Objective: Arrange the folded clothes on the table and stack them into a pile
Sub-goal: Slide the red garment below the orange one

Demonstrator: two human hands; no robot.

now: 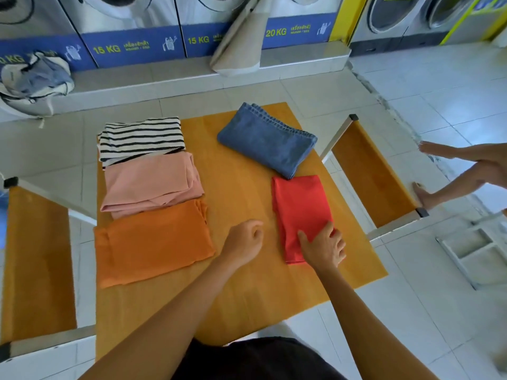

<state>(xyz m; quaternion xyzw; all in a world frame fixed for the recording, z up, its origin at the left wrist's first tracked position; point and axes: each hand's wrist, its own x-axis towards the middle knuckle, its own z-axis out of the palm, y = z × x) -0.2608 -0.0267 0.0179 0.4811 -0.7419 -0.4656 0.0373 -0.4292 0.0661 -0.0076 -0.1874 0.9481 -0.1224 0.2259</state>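
Observation:
Several folded garments lie on the yellow wooden table [241,283]. On its left side, from far to near, are a black-and-white striped top [141,138], a pink piece [152,182] and an orange piece [152,242], each overlapping its neighbour. Folded blue jeans [267,139] lie at the far right, a red piece [300,207] just in front of them. My right hand [323,246] rests flat on the near end of the red piece, fingers spread. My left hand [245,238] hovers loosely curled over bare table between the orange and red pieces, holding nothing.
Wooden benches stand at the table's left [35,264] and right [375,176]. Another person's bare legs [461,176] reach in from the right edge, one foot by the right bench. Washing machines [131,28] line the back, with a laundry bag [33,80] and a beige bag [241,42].

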